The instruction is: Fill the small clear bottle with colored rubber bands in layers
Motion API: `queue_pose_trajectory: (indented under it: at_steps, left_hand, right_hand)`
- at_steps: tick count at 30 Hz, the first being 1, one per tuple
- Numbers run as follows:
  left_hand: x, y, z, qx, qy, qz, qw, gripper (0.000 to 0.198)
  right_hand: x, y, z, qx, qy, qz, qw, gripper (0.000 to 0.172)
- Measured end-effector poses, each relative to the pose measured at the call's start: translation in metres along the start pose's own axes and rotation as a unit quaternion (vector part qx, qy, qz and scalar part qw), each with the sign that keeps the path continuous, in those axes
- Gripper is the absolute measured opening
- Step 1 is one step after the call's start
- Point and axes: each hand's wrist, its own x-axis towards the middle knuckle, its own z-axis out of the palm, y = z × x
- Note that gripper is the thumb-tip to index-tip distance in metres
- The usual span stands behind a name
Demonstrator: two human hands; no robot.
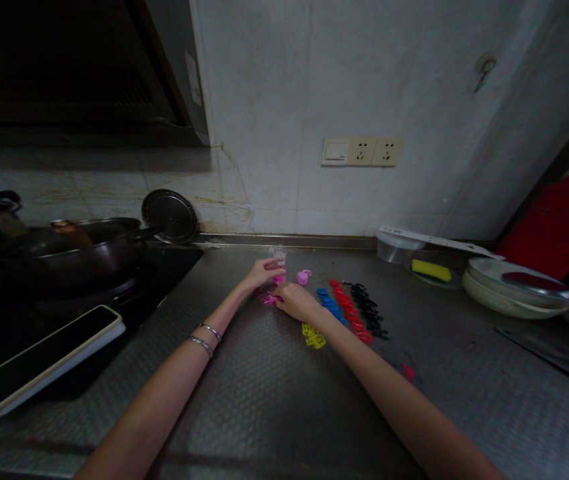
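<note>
Holding left hand (pixel 259 274): grip around clear container (pixel 279 253), tabletop's (pixel 244 407) far middle.
Right hand (pixel 298 302): at pink pieces (pixel 267 299), container's near side; cannot tell whether its grip grasps any.
Pink ball (pixel 303 277): right of container.

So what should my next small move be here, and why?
Probably pinch up a few loose pink pieces with your right hand and bring them to the clear container: that hand is right at the pieces, and your left hand is at the container.
</note>
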Motion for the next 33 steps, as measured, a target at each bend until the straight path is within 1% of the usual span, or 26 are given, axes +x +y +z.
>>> queue_pose_trajectory:
  at_steps: [5,9,12,15,17,20,24,26,28,30,33]
  left_hand:
    - [-0.001,0.001,0.001,0.006,0.008,-0.001,1.000,0.051]
    - [-0.001,0.001,0.000,0.005,0.004,-0.001,1.000,0.052]
    - [0.001,-0.001,-0.001,0.002,0.005,-0.001,1.000,0.050]
    - [0.002,-0.002,-0.002,-0.005,0.004,-0.002,1.000,0.049]
    - [0.003,-0.002,-0.003,-0.013,0.000,-0.002,1.000,0.049]
    - [0.002,-0.001,-0.004,-0.012,-0.007,0.005,1.000,0.048]
    - [0.001,0.000,-0.003,-0.015,-0.005,0.008,1.000,0.048]
    - [0.000,-0.001,-0.001,-0.020,-0.001,0.000,1.000,0.050]
    - [0.000,-0.001,0.000,-0.020,0.003,-0.006,1.000,0.051]
    - [0.000,-0.002,0.000,-0.019,0.006,-0.007,1.000,0.051]
    - [-0.001,-0.001,0.000,-0.016,0.005,-0.005,1.000,0.052]
  right_hand:
    - [-0.001,-0.001,-0.001,0.015,0.014,-0.007,1.000,0.021]
    - [-0.002,-0.001,-0.006,0.056,0.021,0.015,0.998,0.021]
    - [-0.001,0.002,-0.010,0.104,0.053,0.009,0.993,0.021]
    - [0.002,0.009,-0.017,0.142,0.107,-0.002,0.984,0.020]
    - [0.004,0.013,-0.025,0.164,0.141,-0.003,0.976,0.020]
    - [0.010,0.022,-0.042,0.192,0.180,-0.008,0.965,0.020]
    - [0.027,0.038,-0.069,0.186,0.214,0.001,0.959,0.019]
    - [0.038,0.045,-0.080,0.169,0.210,0.009,0.963,0.019]
    - [0.050,0.051,-0.089,0.142,0.187,0.015,0.972,0.019]
    - [0.061,0.053,-0.097,0.109,0.152,0.017,0.982,0.019]
    - [0.074,0.051,-0.106,0.068,0.076,0.015,0.995,0.018]
